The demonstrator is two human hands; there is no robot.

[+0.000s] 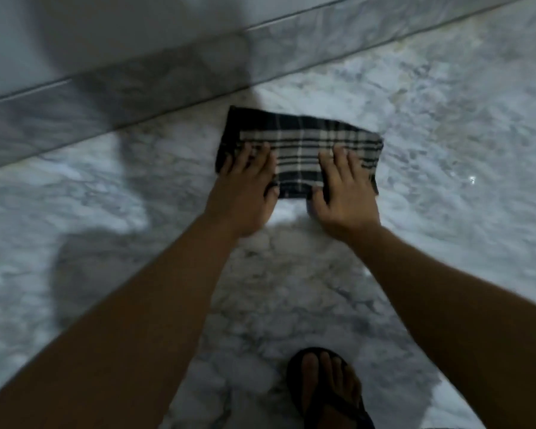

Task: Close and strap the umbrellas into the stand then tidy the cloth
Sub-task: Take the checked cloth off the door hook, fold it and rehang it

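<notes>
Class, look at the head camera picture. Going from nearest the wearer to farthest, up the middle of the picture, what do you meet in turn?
Sandalled foot → bare marble floor → left hand and right hand, level with each other, pressing on the near edge of the checked cloth → marble skirting → pale wall.

The folded woven cloth (297,150) is checked in black and pale beige, with thin white lines crossing dark bands. The polished marble floor (446,150) is white, veined and mottled with grey. The rubber flip-flop sandal (347,407) is black.
</notes>
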